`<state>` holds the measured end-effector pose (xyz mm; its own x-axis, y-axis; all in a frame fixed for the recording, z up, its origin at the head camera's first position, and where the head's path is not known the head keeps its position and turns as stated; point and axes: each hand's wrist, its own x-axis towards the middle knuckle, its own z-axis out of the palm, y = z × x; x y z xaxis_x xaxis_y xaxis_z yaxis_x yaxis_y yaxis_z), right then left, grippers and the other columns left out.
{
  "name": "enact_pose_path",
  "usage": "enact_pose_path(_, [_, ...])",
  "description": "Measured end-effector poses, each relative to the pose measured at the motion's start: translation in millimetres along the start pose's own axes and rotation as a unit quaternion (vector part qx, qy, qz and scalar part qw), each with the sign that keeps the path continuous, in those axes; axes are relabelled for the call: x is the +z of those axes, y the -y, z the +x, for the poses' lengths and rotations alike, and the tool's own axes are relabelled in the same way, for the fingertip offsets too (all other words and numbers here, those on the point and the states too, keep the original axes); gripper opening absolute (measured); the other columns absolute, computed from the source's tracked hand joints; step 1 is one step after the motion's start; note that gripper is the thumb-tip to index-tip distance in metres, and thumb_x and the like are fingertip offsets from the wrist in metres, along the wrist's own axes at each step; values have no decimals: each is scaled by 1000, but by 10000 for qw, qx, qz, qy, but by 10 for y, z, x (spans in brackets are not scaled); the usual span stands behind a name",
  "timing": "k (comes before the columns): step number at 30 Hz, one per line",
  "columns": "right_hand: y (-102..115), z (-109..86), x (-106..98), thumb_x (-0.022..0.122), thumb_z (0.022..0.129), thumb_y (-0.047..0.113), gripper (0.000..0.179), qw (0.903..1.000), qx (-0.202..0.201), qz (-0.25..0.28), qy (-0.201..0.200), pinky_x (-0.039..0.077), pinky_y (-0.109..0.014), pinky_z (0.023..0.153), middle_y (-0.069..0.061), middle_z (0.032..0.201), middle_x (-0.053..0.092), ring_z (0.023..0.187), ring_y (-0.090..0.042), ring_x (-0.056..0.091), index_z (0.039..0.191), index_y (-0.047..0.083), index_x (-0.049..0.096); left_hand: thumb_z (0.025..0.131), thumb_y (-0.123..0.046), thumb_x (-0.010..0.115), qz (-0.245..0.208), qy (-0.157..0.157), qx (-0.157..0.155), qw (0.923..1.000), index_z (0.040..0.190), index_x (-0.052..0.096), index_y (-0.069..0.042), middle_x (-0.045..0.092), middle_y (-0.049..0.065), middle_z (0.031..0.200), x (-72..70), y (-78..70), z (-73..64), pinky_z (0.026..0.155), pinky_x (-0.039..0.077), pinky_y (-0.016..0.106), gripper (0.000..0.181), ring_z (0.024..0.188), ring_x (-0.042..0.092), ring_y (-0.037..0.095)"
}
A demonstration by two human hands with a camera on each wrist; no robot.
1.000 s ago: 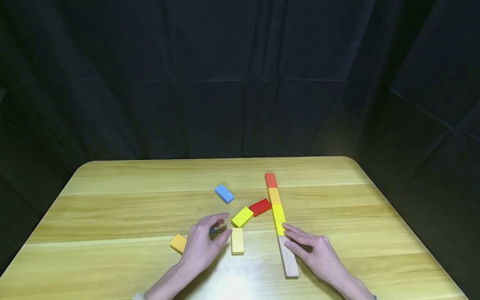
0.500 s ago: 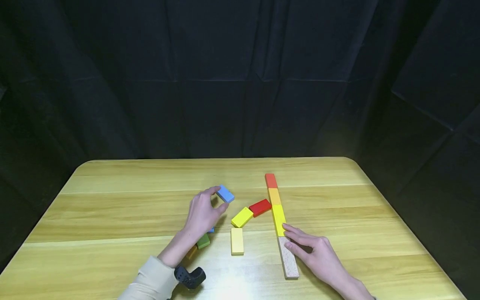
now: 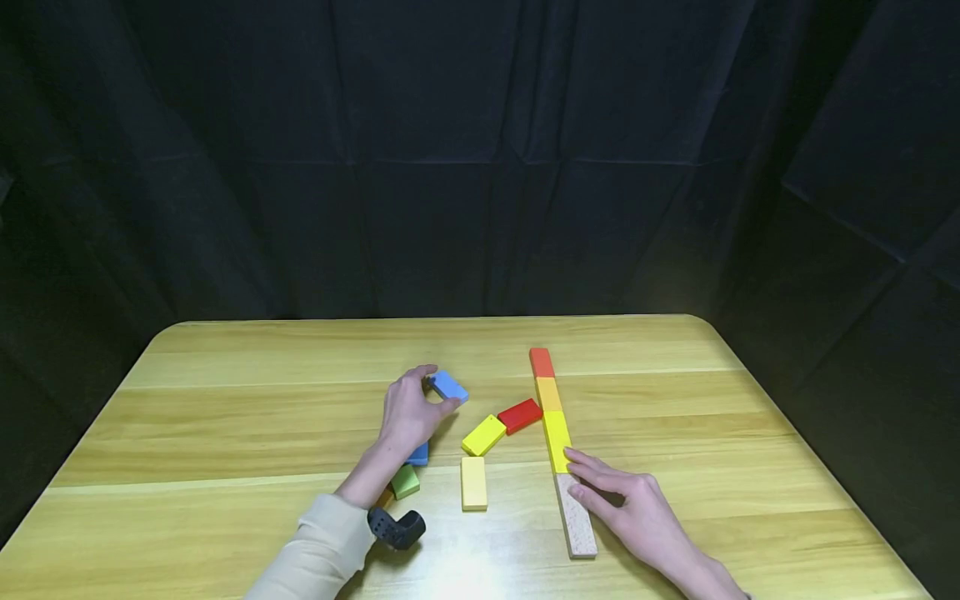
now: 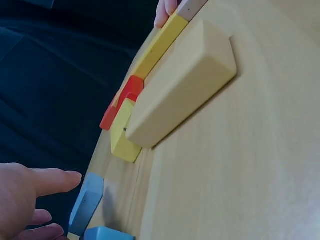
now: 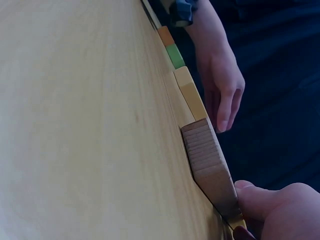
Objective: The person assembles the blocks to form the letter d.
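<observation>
My left hand (image 3: 411,410) is at the blue block (image 3: 450,386) left of centre, thumb at its near edge and fingertips at its far left end, pinching it. In the left wrist view this blue block (image 4: 87,202) stands between the thumb tip and the fingers. My right hand (image 3: 633,504) rests at a straight row of blocks, its fairly straight fingertips on the yellow block (image 3: 557,437) and its thumb on the speckled pinkish block (image 3: 577,521). An orange block (image 3: 548,394) and an orange-red block (image 3: 542,362) continue that row away from me.
Between the hands lie a red block (image 3: 521,416), a yellow block (image 3: 483,435) and a cream block (image 3: 474,483). A second blue block (image 3: 418,454), a green block (image 3: 406,482) and a partly hidden brown-orange block (image 3: 385,498) are beside my left forearm. A black curtain (image 3: 480,167) hangs behind the table.
My left hand has moved forward from beside the cream block to the far blue block and closed its fingers on it. The right hand and the row have stayed in place.
</observation>
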<state>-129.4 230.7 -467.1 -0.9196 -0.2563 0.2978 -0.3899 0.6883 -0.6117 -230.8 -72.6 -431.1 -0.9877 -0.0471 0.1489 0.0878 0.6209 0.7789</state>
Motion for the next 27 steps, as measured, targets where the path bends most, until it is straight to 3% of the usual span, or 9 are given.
enact_pose_path(13, [-8, 2, 8, 73, 91, 29, 33, 10000, -19, 44, 3, 33, -3, 101, 10, 134, 63, 123, -18, 58, 120, 13, 74, 74, -21, 89, 84, 0, -25, 10000, 133, 58, 4, 63, 22, 125, 54, 78, 44, 100, 52, 47, 72, 116, 62, 37])
enact_pose_path(27, [8, 7, 7, 74, 91, 28, 33, 9999, -14, 117, -7, 34, -3, 100, 10, 134, 63, 124, -18, 58, 119, 13, 74, 74, -19, 89, -84, -19, 36, 10000, 131, 60, 3, 67, 20, 121, 48, 132, 46, 95, 54, 45, 67, 110, 64, 33])
